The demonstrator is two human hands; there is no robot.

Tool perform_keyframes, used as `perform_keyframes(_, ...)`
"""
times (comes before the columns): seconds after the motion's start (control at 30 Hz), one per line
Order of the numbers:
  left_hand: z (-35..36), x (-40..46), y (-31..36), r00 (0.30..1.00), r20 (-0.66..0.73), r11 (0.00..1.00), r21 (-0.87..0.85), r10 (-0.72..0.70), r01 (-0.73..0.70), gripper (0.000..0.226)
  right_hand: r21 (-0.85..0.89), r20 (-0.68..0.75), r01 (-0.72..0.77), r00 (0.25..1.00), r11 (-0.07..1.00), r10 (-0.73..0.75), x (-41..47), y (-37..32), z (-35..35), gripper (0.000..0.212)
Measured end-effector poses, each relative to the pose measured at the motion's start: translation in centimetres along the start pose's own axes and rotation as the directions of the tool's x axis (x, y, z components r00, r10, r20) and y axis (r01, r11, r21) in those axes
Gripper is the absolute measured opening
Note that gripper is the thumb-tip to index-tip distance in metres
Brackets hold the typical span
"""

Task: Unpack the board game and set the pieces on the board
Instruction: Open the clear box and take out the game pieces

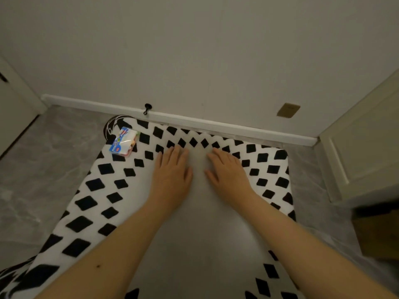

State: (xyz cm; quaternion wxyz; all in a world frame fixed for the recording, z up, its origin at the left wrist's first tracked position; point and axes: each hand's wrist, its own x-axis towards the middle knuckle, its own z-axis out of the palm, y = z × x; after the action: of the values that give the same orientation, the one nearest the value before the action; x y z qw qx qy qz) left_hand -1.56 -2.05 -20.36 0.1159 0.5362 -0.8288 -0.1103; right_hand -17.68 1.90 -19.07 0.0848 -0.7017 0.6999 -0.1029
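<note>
Here both hands, left hand (172,173) and right hand (228,175), lie flat, holding nothing; game packet (123,141) print unreadable.

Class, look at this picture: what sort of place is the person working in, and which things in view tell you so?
Probably a room or hallway in a home, with the person on the floor. Clues: a black-and-white patterned rug laid on a grey marbled floor, a white baseboard along a plain wall, and door frames at both sides.
</note>
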Motion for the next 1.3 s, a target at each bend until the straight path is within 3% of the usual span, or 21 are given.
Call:
perform_keyframes(0.1, 0.9, 0.1, -0.6, 0.998, -0.064, 1.0, -0.008, 0.026, -0.026, 0.063, -0.003, -0.147, 0.015, 0.989, 1.0, -0.015, -0.2, 0.3, 1.6, 0.046)
perform_keyframes(0.23, 1.0, 0.1, -0.9, 0.995, -0.09, 0.999, -0.003, 0.04, -0.04, 0.059, 0.021, -0.23, 0.033, 0.973, 0.999, -0.028, -0.2, 0.5, 2.2, 0.043)
perform_keyframes(1.03, 1.3, -1.0, -1.1, 0.979, -0.142, 0.986, 0.091, 0.15, -0.137, 0.047, -0.017, -0.242, 0.087, 0.966, 0.996, -0.088, -0.9, 0.9, 2.6, 0.038)
perform_keyframes(1.3, 0.5, 0.0, -2.9, 0.919, -0.364, 0.982, 0.163, 0.153, -0.099, 0.029, 0.017, -0.243, 0.086, 0.967, 0.996, -0.079, -0.9, 0.8, 2.6, 0.036)
